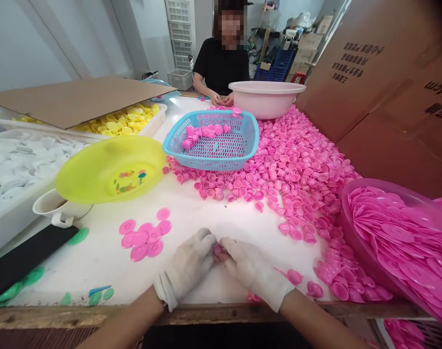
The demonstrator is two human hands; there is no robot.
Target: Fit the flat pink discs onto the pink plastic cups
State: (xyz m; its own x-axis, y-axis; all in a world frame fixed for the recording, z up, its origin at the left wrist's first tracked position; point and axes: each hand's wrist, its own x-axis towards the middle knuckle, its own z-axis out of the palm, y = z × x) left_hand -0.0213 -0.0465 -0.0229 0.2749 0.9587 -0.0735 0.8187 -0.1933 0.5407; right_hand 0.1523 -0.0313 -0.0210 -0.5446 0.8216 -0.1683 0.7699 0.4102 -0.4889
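Note:
My left hand (191, 264) and my right hand (252, 266), both in white gloves, meet low over the white tabletop near its front edge. Their fingers close together around a small pink plastic piece (218, 250), mostly hidden by the fingertips, so its exact shape does not show. Left of my hands lies a loose group of flat pink discs (139, 238). To the right and beyond spreads a large heap of small pink plastic cups (293, 165). A few of these cups lie close to my right wrist.
A blue basket (209, 162) holds some pink cups. Around it stand a yellow basin (71, 179), a pale pink basin (266, 87) and a pink tub (355, 228) of discs. A white cup (46, 203) and black phone-like slab (27, 264) lie left. A co-worker (222, 63) sits opposite.

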